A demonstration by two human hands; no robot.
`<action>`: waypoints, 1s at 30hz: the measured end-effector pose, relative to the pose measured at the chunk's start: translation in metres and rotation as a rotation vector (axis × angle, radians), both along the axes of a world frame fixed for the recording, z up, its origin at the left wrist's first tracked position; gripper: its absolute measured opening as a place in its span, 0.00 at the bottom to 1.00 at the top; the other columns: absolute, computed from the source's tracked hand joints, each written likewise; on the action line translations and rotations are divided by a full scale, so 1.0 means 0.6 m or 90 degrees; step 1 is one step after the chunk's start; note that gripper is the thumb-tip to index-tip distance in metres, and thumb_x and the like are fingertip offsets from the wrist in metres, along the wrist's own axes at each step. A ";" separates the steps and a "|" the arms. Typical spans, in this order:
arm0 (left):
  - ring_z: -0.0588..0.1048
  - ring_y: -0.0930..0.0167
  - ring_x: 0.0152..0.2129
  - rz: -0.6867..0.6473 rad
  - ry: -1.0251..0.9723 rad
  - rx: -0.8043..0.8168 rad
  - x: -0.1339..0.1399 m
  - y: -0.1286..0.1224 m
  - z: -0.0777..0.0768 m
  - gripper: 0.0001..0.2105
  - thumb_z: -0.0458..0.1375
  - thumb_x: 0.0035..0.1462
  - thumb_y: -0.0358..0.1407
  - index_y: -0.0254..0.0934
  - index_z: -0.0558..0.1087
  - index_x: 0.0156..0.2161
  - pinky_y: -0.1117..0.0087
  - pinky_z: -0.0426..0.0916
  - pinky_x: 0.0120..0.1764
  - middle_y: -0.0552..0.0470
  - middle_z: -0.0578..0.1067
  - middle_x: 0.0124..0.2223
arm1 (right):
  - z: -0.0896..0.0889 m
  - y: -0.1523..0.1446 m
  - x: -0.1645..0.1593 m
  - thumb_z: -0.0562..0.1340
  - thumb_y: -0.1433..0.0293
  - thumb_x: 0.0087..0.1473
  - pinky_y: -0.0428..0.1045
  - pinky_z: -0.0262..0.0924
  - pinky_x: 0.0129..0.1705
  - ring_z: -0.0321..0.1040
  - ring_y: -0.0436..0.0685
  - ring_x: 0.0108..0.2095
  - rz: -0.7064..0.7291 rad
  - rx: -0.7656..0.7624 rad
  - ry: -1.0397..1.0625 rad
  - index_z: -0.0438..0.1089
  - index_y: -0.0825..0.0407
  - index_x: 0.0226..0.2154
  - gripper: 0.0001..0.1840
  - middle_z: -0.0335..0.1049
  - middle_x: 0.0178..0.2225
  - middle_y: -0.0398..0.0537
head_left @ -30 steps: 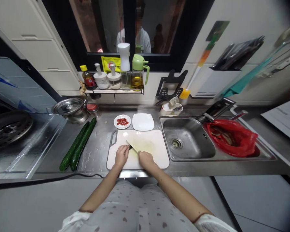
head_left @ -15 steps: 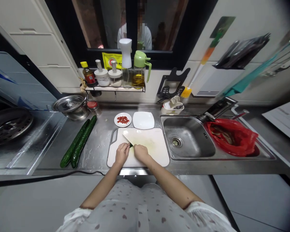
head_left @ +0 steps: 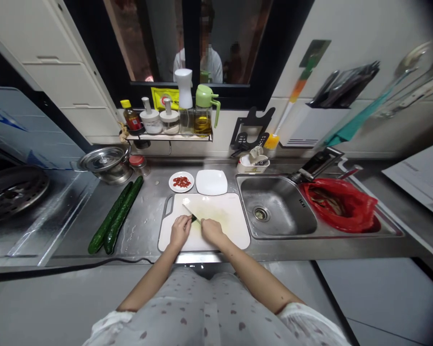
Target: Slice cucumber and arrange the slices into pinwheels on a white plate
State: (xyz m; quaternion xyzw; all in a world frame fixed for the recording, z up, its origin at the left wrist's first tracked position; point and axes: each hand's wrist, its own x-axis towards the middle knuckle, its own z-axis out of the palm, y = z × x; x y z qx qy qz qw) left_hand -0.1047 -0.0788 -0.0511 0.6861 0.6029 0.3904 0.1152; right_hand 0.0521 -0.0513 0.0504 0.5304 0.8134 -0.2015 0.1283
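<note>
The person's right hand [head_left: 212,230] gripped a knife [head_left: 189,209] over a white cutting board [head_left: 234,230], its blade at a small dark green piece [head_left: 194,218] steadied by the left hand [head_left: 181,231]. Two cucumbers [head_left: 124,215] lay left of the board; beyond it, a round plate [head_left: 171,182] of red bits [head_left: 182,181] stood beside a squarish white plate [head_left: 211,182].

Stainless counter [head_left: 149,218], wet spots left of the board. On it, left to right as I look: lidded steel pot [head_left: 108,166] at back, red-lidded jar [head_left: 138,164] just beside it, two long cucumbers [head_left: 124,217] side by side in front, small round plate [head_left: 172,183] with red bits [head_left: 181,182], white squarish plate [head_left: 211,182], white cutting board [head_left: 236,233] in front of both plates, oval holder [head_left: 252,168] near the wall. Wire shelf [head_left: 193,138] above carries a yellow-capped bottle [head_left: 132,119], two white-lidded jars [head_left: 152,121], a tall white-topped bottle [head_left: 185,93], a green-topped oil jug [head_left: 202,122].
</note>
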 end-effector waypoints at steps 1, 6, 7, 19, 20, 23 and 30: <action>0.73 0.68 0.38 0.001 -0.001 -0.003 0.000 0.000 0.001 0.10 0.50 0.62 0.33 0.39 0.74 0.43 0.66 0.68 0.43 0.49 0.76 0.38 | 0.000 -0.003 0.005 0.49 0.79 0.56 0.51 0.62 0.43 0.70 0.60 0.46 -0.002 -0.004 -0.004 0.69 0.57 0.46 0.19 0.74 0.42 0.60; 0.73 0.68 0.39 0.002 -0.008 -0.013 0.001 -0.001 0.005 0.10 0.50 0.62 0.33 0.39 0.74 0.43 0.66 0.68 0.44 0.48 0.76 0.39 | -0.002 -0.020 0.028 0.49 0.77 0.57 0.51 0.61 0.42 0.71 0.61 0.46 -0.019 -0.018 -0.016 0.69 0.57 0.46 0.19 0.74 0.41 0.61; 0.73 0.68 0.39 0.004 -0.010 -0.014 0.001 -0.001 0.006 0.10 0.50 0.62 0.33 0.39 0.74 0.43 0.66 0.68 0.44 0.48 0.76 0.39 | -0.002 -0.023 0.032 0.49 0.77 0.57 0.51 0.61 0.42 0.71 0.61 0.46 -0.023 -0.022 -0.019 0.69 0.57 0.46 0.19 0.74 0.41 0.61; 0.73 0.68 0.40 0.012 -0.024 -0.034 0.002 -0.001 0.003 0.11 0.49 0.62 0.34 0.38 0.74 0.43 0.65 0.68 0.45 0.47 0.76 0.40 | 0.011 -0.047 0.069 0.50 0.74 0.58 0.50 0.59 0.40 0.71 0.60 0.43 -0.035 -0.022 -0.020 0.69 0.56 0.45 0.17 0.74 0.39 0.59; 0.73 0.68 0.40 0.011 -0.025 -0.036 0.001 -0.001 0.004 0.11 0.49 0.62 0.34 0.38 0.74 0.43 0.65 0.68 0.45 0.47 0.76 0.40 | 0.012 -0.047 0.071 0.49 0.73 0.59 0.50 0.59 0.40 0.71 0.60 0.43 -0.034 -0.016 -0.023 0.69 0.56 0.45 0.17 0.74 0.39 0.59; 0.73 0.67 0.40 0.009 -0.030 -0.047 0.002 0.001 0.008 0.11 0.49 0.62 0.34 0.38 0.73 0.43 0.65 0.68 0.45 0.47 0.76 0.40 | 0.014 -0.049 0.075 0.49 0.74 0.59 0.50 0.59 0.38 0.72 0.60 0.42 -0.021 0.011 -0.044 0.69 0.56 0.45 0.17 0.74 0.38 0.58; 0.73 0.66 0.40 0.112 -0.114 -0.079 0.007 -0.004 0.020 0.11 0.47 0.62 0.36 0.38 0.71 0.43 0.64 0.67 0.44 0.46 0.76 0.41 | 0.003 -0.048 0.091 0.47 0.77 0.61 0.48 0.56 0.39 0.71 0.56 0.41 -0.031 0.095 -0.096 0.66 0.50 0.47 0.18 0.73 0.37 0.54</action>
